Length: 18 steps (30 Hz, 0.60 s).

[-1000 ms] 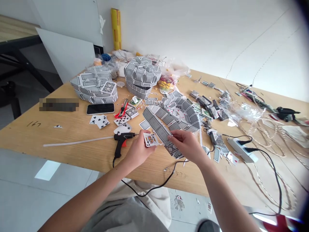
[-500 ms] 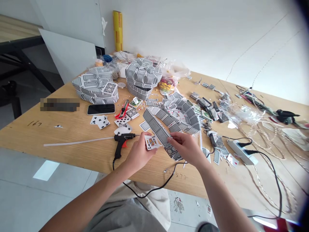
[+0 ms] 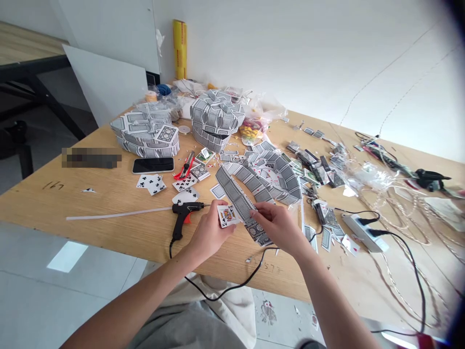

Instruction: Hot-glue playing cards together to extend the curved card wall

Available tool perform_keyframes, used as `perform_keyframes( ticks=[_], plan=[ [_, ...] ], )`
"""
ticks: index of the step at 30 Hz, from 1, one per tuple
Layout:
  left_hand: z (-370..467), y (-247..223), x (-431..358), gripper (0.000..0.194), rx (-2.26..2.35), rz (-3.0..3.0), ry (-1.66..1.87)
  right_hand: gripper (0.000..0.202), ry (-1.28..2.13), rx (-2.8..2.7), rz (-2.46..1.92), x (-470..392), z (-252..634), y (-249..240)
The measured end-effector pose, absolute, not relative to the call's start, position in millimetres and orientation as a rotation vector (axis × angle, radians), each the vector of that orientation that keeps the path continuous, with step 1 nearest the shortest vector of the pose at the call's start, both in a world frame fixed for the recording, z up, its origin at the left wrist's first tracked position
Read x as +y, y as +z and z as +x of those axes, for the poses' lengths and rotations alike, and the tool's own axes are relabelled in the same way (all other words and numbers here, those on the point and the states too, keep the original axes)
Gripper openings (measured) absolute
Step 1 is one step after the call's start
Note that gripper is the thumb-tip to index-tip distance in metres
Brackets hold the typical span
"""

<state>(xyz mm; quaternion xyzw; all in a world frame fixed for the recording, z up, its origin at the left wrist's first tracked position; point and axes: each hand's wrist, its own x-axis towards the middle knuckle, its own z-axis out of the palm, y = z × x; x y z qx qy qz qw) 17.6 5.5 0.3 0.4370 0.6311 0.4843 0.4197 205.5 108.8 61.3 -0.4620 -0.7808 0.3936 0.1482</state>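
Note:
Between the fingers of my left hand (image 3: 214,228) is a king playing card (image 3: 227,216), face up. My right hand (image 3: 274,223) pinches a long strip of joined playing cards (image 3: 236,196), patterned grey backs showing. The card's right edge meets or overlaps the strip; I cannot tell which. Just beyond stands a low curved box wall made of cards (image 3: 288,179), with loose cards inside it. A black glue gun (image 3: 183,213) lies left of my left hand, a white glue stick (image 3: 119,213) reaching out from its back.
Two lidded card boxes (image 3: 145,133) (image 3: 216,118) stand at the back. A phone (image 3: 152,165), a red utility knife (image 3: 185,165) and loose cards (image 3: 150,183) lie to the left. On the right are a power strip (image 3: 365,232), rope coils (image 3: 399,213) and a black cord (image 3: 232,288).
Both hands keep their hold, with the card and strip almost in the same place. The king card has turned slightly against the strip. The whole view has shifted a little.

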Motion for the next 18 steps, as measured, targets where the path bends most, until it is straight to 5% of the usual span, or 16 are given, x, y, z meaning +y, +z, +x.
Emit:
perform_keyframes(
  ticks=[18],
  plan=[
    [30, -9, 5, 0.048, 1.389, 0.853, 1.412, 0.028, 1.064, -2.311, -1.329, 96, 197, 52]
  ],
)
